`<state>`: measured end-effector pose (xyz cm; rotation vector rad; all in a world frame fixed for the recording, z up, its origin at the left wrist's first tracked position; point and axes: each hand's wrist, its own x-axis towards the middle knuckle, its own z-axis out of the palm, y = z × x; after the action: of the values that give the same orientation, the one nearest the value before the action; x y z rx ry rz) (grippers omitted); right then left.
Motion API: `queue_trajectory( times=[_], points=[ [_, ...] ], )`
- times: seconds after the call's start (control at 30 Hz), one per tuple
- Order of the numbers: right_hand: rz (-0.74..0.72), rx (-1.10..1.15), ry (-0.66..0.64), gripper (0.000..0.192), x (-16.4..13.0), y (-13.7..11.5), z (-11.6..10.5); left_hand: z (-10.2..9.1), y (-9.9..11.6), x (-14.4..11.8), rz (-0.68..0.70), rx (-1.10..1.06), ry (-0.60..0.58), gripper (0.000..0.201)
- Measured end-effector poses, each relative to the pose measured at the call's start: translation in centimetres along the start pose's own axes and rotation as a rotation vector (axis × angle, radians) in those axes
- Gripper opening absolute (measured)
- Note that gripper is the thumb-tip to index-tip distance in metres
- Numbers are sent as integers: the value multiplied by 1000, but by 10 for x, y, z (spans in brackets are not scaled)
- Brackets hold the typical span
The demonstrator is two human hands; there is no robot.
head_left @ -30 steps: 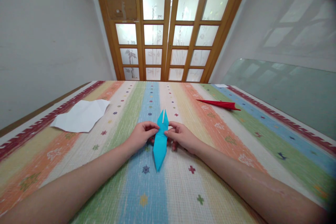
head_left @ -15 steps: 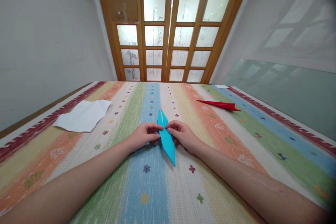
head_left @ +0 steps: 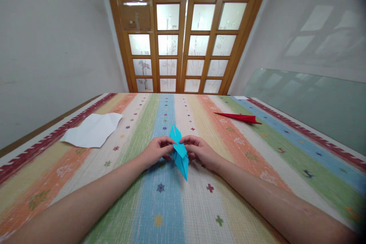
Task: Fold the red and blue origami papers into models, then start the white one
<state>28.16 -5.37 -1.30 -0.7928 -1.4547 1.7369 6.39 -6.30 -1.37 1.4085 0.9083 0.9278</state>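
Note:
Between my two hands is a blue folded paper (head_left: pixel 180 160), a long diamond shape with a slit at its far end and a point toward me. A flap at its middle stands partly raised, with folded layers showing beneath it. My left hand (head_left: pixel 158 150) pinches the paper's left edge between thumb and fingers. From the other side my right hand (head_left: pixel 200 150) grips the right edge, its thumb and forefinger near the middle. Some fingertips of both hands are hidden behind the paper.
A crumpled white sheet of paper (head_left: pixel 93 130) lies at the left on the striped tablecloth (head_left: pixel 114 190). To the right rests a red folded paper (head_left: pixel 240 117), narrow and pointed. Beyond the table stand wooden doors with glass panes (head_left: pixel 184 42).
The blue paper's upper layer has come up into a raised flap at the middle, baring folds under it. Both hands keep their hold. The view has tilted slightly upward.

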Motion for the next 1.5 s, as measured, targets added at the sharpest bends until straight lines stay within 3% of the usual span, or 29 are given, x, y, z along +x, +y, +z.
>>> queue_trajectory(
  times=[0.27,0.43,0.83,1.5],
  points=[
    [-1,-132,-35,35,-2,-2,0,1,-4,3,30,2,55,34],
    [-26,-135,9,32,1,3,2,2,-4,3,65,60,32,38],
    [-5,-129,96,36,1,5,7,3,-10,4,92,142,146,28],
    [-46,-165,79,37,1,3,10,3,-10,6,116,83,121,24]
  ],
)
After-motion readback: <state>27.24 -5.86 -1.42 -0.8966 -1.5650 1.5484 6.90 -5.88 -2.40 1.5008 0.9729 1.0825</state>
